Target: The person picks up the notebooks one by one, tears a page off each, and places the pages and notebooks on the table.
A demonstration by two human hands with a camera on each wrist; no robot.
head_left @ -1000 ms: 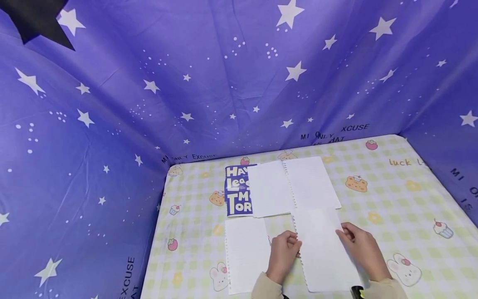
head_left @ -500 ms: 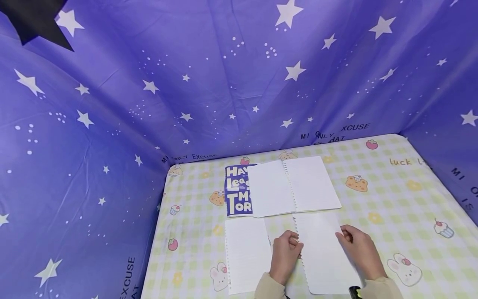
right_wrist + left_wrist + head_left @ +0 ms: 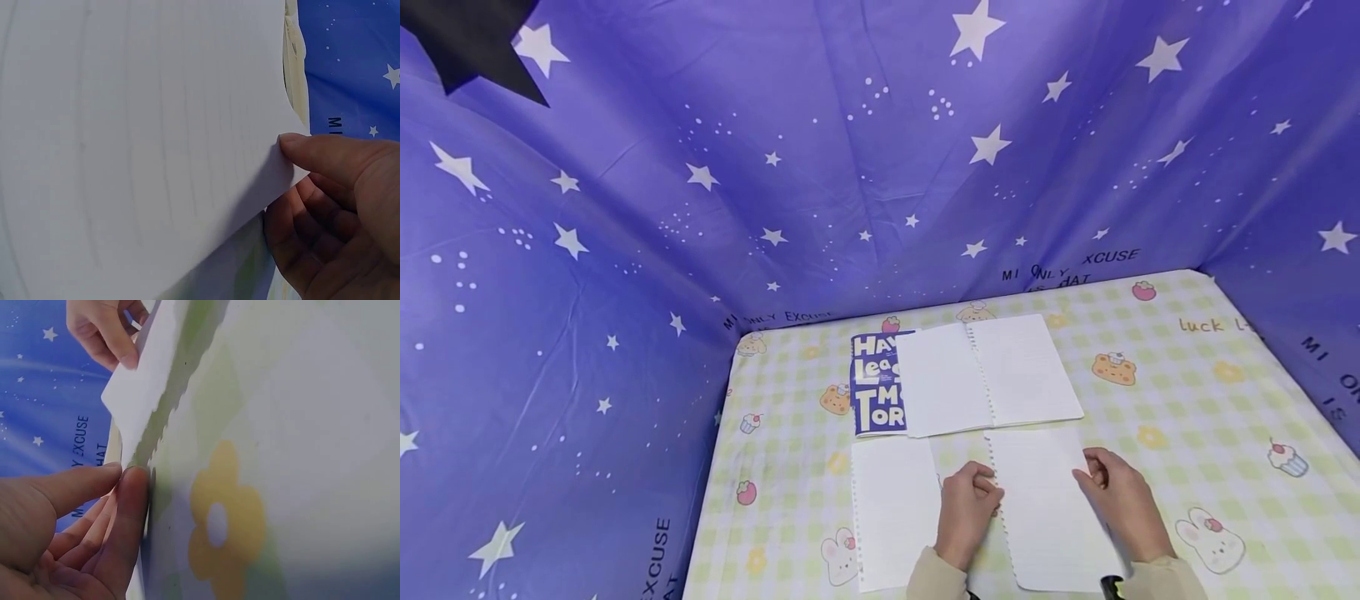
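Both hands hold one lined loose-leaf sheet with a row of punched holes down its left edge. My left hand pinches that holed edge between thumb and index finger, as the left wrist view shows. On the opposite side my right hand pinches the sheet's right edge, thumb on top and fingers beneath. In the right wrist view the paper bends slightly near the thumb. The sheet's top edge lies close to the lower edge of an open notebook with white pages.
A purple cover with big white lettering shows left of the notebook's white left page. Another holed sheet lies left of my left hand. The checked tablecloth is printed with cartoons; a starry purple curtain surrounds the table.
The held sheet has shifted slightly down, towards me, so its top edge now sits just below the notebook. Both hands keep their pinch; the other papers stay put.
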